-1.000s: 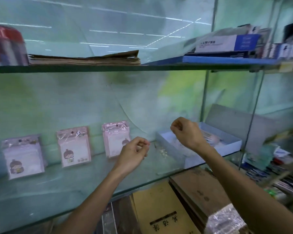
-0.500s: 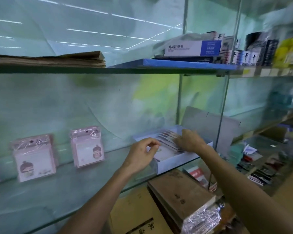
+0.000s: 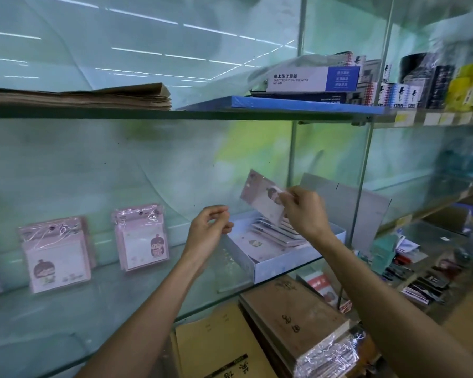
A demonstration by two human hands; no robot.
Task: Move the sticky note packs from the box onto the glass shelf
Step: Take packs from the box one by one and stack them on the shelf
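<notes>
Glass shelf (image 3: 148,304) ran across at chest height, with a pale wall behind it. Over the open box (image 3: 279,264) the right hand (image 3: 303,211) pinched one sticky note pack (image 3: 262,199) by its corner, lifted clear and tilted — more packs (image 3: 277,230) lay stacked below that hand. The left hand (image 3: 209,230) hung empty just beside the box, fingers loosely curled, near the lifted pack but not touching it. Two packs (image 3: 141,237) already leaned against the wall, well to the left of both hands. To do the step well, the pack probably wanted passing or carrying leftward and setting upright next in the row — base first, leaned back gently so the slippery wrapper did not slide on the glass.
</notes>
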